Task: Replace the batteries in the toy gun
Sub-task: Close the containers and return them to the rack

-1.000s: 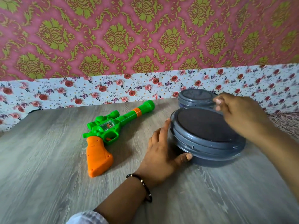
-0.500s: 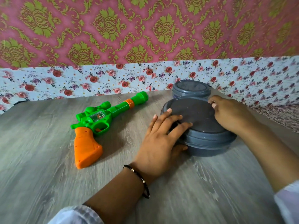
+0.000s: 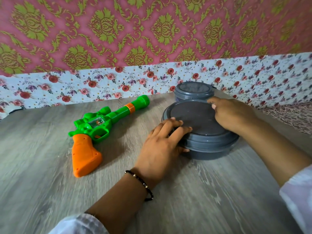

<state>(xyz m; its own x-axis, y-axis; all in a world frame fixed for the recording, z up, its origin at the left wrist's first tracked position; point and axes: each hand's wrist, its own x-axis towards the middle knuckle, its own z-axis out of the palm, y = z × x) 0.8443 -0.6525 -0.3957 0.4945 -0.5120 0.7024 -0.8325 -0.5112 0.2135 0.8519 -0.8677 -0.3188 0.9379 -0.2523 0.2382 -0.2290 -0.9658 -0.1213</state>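
Note:
A green toy gun [image 3: 101,123] with an orange handle lies on the wooden table [image 3: 42,157], barrel pointing to the back right. To its right stands a large round grey container [image 3: 200,132] with its lid on. My left hand [image 3: 162,144] grips the container's near-left rim, fingers on the lid and thumb against the side. My right hand [image 3: 233,114] curls over the lid's far-right edge. No batteries are in view.
A smaller grey lidded container [image 3: 192,90] stands right behind the large one, near the floral wall border [image 3: 84,85]. The table's right edge [image 3: 273,119] runs just past my right forearm.
My left hand's fingers climbed from the container's side onto its lid and curled there. My right hand stayed at the far edge. The camera view dipped lower.

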